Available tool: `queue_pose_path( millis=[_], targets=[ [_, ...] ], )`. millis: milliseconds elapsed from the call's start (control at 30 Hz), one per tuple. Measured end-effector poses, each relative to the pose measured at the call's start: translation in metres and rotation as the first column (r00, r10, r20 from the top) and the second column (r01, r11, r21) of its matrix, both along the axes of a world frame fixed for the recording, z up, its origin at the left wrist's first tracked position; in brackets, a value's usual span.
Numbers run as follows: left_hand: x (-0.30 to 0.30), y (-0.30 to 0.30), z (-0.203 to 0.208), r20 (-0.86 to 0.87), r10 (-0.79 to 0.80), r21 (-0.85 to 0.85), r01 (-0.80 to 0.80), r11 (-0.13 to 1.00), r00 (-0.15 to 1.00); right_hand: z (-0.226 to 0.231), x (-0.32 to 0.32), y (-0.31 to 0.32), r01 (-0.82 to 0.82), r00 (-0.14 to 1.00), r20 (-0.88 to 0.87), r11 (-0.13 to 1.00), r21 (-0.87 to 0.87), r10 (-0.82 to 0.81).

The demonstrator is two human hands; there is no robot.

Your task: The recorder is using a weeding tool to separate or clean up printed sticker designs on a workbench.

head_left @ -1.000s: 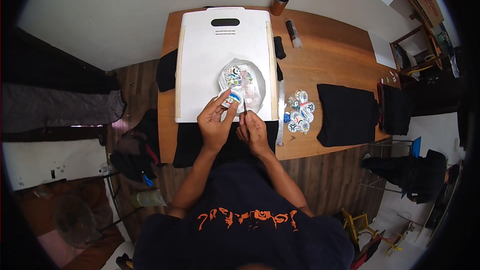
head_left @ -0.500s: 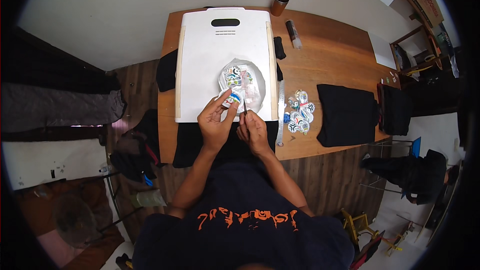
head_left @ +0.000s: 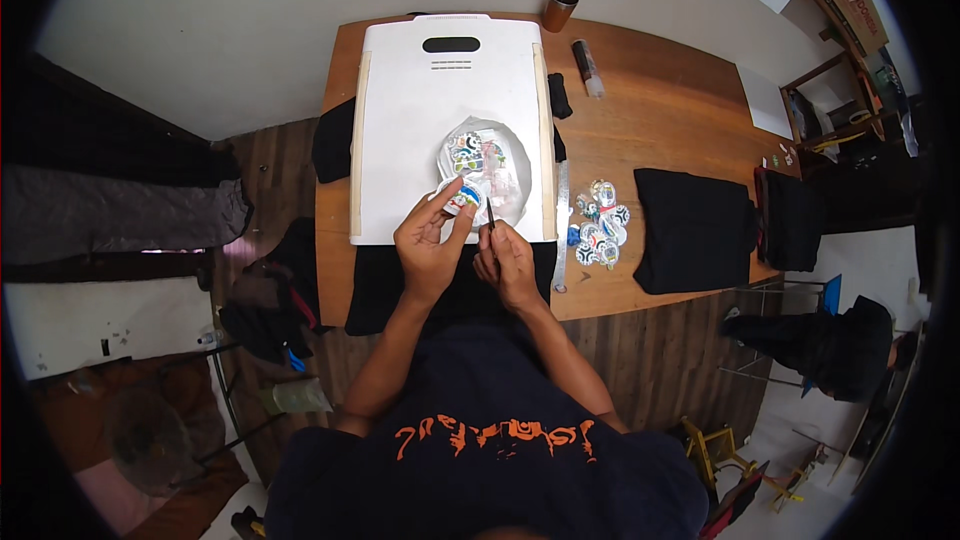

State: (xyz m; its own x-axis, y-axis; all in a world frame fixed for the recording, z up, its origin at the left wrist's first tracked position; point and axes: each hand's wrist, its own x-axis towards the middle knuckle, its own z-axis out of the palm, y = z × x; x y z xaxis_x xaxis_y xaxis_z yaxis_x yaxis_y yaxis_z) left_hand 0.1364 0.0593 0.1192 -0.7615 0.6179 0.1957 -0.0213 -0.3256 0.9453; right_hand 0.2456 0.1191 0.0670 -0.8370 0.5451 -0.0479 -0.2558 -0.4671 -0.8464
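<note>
In my left hand (head_left: pixel 436 240) is a colourful printed cutout (head_left: pixel 465 197) with a pale edge, pinched between thumb and fingers. My right hand (head_left: pixel 506 258) is closed around a slim dark pointed tool (head_left: pixel 490 212); its tip reaches the cutout's right edge, and its grip is hidden by my fingers. Just beyond both hands, a whitish round container (head_left: pixel 521 180) holds printed pieces and clear scraps. It rests on a white board (head_left: pixel 400 120) with a slot-shaped handle hole.
Right of the board lie a metal ruler (head_left: pixel 561 240), a pile of printed cutouts (head_left: pixel 601 225) and folded black cloth (head_left: pixel 695 232). A tumbler (head_left: pixel 560 8) and a dark tube (head_left: pixel 587 68) stand farther back on the wooden table (head_left: pixel 660 90). A person (head_left: pixel 850 350) is off right.
</note>
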Motion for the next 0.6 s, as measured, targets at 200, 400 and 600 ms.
queue_pose_path(
  millis=[200, 400, 600],
  targets=[
    [0.0007, -0.0009, -0.0003, -0.021, 0.004, -0.021, -0.004, 1.000, 1.000, 0.0005, 0.0006, -0.0010, 0.004, 1.000, 0.014, 1.000, 0.007, -0.004],
    [0.0001, -0.0008, 0.0002, -0.033, 0.006, -0.013, -0.006, 1.000, 0.999, -0.0001, 0.0003, -0.0014, 0.011, 1.000, 0.025, 1.000, 0.029, -0.011],
    [0.0002, -0.0018, 0.0008, -0.021, -0.001, -0.012, 0.001, 1.000, 1.000, 0.0020, 0.0005, -0.0025, 0.013, 1.000, 0.016, 1.000, -0.004, -0.013]
  ],
)
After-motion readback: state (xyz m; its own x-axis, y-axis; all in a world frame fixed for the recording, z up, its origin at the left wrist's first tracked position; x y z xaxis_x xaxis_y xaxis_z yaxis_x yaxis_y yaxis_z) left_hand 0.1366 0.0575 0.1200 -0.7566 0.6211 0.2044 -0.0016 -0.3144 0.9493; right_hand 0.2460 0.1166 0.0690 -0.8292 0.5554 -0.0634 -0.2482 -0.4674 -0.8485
